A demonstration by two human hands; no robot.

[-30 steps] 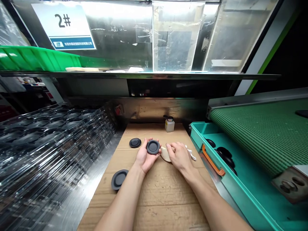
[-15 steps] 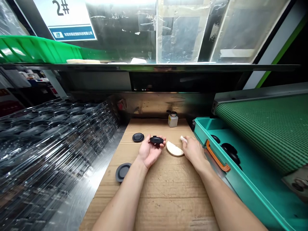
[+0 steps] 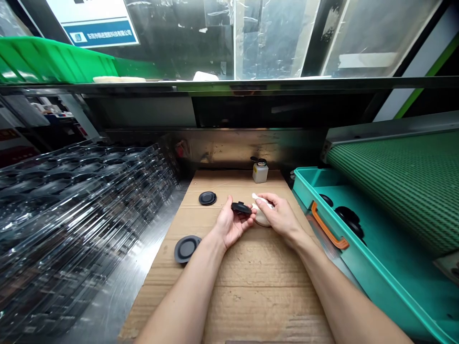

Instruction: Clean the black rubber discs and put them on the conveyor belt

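My left hand shut on a black rubber diaphragm disc, holding it almost edge-on. My right hand pinches a white cloth and rests against a cream half-round pad, just beside the disc. Both hands nearly touch above the cardboard sheet. Two more black discs lie on the cardboard to my left: a small one further away and a larger one beside my left forearm. Part of the cream pad is hidden behind my fingers.
A small white bottle with a dark pump lid stands at the cardboard's far end. On the right are a teal tray holding black discs and a green conveyor belt. Stacked clear plastic trays fill the left.
My right hand has moved left onto the cream pad, with the white cloth in its fingers. My left hand still holds the disc edge-on. The view has tilted slightly downward.
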